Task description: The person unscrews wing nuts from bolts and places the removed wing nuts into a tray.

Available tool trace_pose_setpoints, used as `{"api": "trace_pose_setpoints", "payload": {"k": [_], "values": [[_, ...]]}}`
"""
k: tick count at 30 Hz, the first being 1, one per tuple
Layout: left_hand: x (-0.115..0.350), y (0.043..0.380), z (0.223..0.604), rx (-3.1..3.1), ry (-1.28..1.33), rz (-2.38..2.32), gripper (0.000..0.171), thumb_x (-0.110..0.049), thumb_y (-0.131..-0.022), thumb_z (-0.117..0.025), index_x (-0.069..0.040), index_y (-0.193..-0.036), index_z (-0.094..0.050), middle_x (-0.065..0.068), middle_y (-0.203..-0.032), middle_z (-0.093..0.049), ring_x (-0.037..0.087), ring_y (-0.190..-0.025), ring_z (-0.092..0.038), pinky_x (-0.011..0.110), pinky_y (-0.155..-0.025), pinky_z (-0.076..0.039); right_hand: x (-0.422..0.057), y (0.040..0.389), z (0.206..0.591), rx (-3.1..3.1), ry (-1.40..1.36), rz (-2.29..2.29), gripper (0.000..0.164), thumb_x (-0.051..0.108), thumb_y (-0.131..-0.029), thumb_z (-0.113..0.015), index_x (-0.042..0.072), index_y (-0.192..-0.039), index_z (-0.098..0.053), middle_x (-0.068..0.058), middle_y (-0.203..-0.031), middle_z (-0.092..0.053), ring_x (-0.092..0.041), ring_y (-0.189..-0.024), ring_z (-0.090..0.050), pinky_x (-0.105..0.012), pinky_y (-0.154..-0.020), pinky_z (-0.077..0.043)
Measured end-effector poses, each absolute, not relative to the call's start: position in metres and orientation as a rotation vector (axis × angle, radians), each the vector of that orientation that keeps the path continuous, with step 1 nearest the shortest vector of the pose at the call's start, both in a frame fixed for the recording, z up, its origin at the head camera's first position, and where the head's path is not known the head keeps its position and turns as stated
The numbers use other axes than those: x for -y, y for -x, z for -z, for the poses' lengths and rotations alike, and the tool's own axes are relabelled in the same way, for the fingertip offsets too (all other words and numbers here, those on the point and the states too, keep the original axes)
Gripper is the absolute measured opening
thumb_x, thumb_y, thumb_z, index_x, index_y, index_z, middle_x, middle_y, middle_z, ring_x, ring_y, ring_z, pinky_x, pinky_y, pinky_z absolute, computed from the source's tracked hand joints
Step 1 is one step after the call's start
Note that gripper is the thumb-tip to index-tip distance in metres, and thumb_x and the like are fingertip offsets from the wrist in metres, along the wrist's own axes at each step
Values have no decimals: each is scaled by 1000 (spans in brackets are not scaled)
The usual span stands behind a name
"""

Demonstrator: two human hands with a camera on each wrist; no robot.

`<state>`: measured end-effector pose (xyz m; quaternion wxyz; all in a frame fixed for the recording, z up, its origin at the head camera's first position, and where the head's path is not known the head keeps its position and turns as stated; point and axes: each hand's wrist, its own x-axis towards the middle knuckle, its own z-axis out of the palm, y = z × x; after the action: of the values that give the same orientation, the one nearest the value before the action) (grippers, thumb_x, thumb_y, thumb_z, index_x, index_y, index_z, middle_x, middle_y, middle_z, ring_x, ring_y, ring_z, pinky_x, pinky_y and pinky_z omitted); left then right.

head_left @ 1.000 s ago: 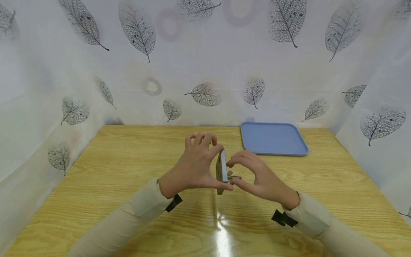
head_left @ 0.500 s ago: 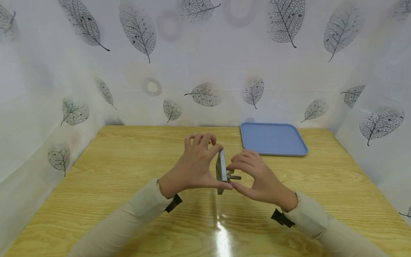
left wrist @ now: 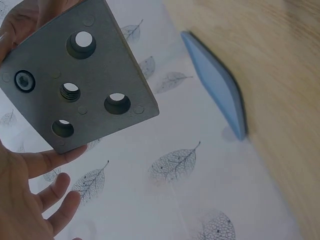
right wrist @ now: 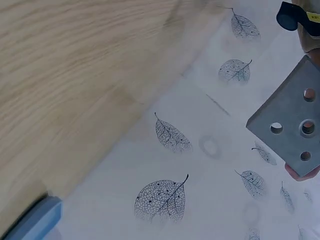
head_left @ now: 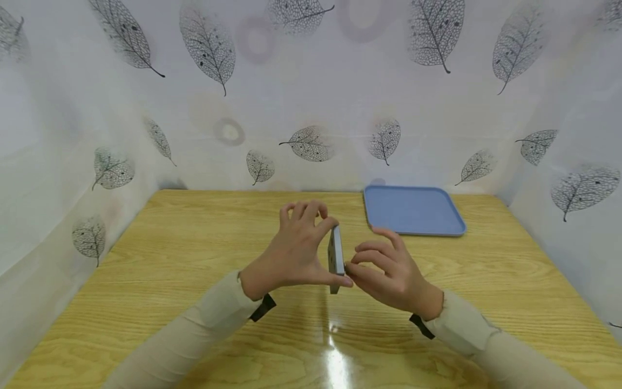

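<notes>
In the head view my left hand holds a square grey metal plate upright above the table, thumb and forefinger at opposite edges. The left wrist view shows several round holes through the plate, with a socket-head bolt seated in one of them. On the plate's right side, my right hand has its thumb and forefinger together close against the face, where the bolt's wing nut sits. Those fingers hide the nut and the bolt's end. Part of my right hand shows behind the plate.
A blue tray lies at the back right of the wooden table. White curtains printed with leaves stand behind the table and along both sides.
My right hand has rolled about the bolt, its outer fingers now spread higher. The brass wing nut and bolt end, visible earlier, are now covered. My left hand and the plate barely moved.
</notes>
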<state>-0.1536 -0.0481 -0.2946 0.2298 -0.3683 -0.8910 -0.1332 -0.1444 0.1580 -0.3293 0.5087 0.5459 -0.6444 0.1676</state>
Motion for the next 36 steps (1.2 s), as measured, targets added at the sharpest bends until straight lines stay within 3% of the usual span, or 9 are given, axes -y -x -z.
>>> {"api": "trace_pose_setpoints", "payload": {"k": [5, 11, 14, 18, 22, 26, 31, 36], "values": [[49, 154, 295, 2451, 1023, 362, 82, -79, -48, -71, -19, -101, -57, 2, -106, -39, 21, -100, -36, 47, -89, -25, -159, 144, 331, 1524, -1348, -380, 18, 22, -93, -57, 9, -87, -67, -7, -80, -64, -23, -77, -62, -53, -83, -41], [49, 153, 294, 2443, 1037, 358, 84, -79, -48, -70, -17, -104, -58, 2, -106, -40, 21, -99, -37, 47, -89, -25, -160, 142, 325, 1710, -1390, -834, 32, 27, -96, -48, -1, -93, -64, -13, -92, -60, -26, -88, -56, -40, -102, -35], [49, 152, 294, 2436, 1042, 362, 83, -79, -48, -70, -17, -103, -58, 2, -106, -40, 21, -98, -36, 46, -88, -25, -161, 141, 322, 1833, -1399, -1030, 31, 27, -97, -49, -1, -98, -64, -13, -98, -61, -23, -95, -56, -31, -101, -38], [49, 153, 295, 2423, 1045, 377, 81, -80, -48, -70, -19, -100, -57, 2, -105, -39, 20, -97, -35, 45, -87, -24, -163, 138, 322, 2052, -1396, -1181, 21, 18, -93, -58, 4, -108, -62, -9, -105, -62, -18, -101, -58, -26, -93, -44], [50, 153, 296, 2410, 1038, 391, 81, -79, -47, -71, -19, -100, -57, 2, -104, -39, 21, -96, -35, 45, -87, -24, -165, 136, 323, 2210, -1363, -1211, 28, 6, -85, -65, 9, -112, -59, -4, -107, -63, -15, -102, -58, -29, -90, -46], [50, 152, 295, 2410, 1034, 390, 82, -80, -47, -71, -18, -99, -57, 2, -105, -39, 21, -97, -36, 46, -88, -25, -164, 134, 324, 2246, -1362, -1159, 29, 5, -83, -67, 10, -111, -60, -3, -107, -64, -16, -102, -59, -31, -89, -47], [51, 151, 295, 2432, 1044, 399, 84, -79, -47, -71, -17, -102, -58, 2, -105, -39, 23, -100, -39, 47, -90, -26, -163, 135, 325, 2184, -1381, -1065, 19, 21, -89, -64, 11, -105, -63, -2, -104, -65, -18, -102, -58, -33, -93, -43], [51, 151, 295, 2439, 1044, 381, 84, -79, -48, -71, -17, -102, -57, 2, -106, -39, 22, -100, -38, 47, -90, -26, -160, 136, 326, 1988, -1386, -834, 29, 34, -93, -54, 8, -98, -66, -5, -97, -65, -22, -97, -58, -37, -105, -33]]}}
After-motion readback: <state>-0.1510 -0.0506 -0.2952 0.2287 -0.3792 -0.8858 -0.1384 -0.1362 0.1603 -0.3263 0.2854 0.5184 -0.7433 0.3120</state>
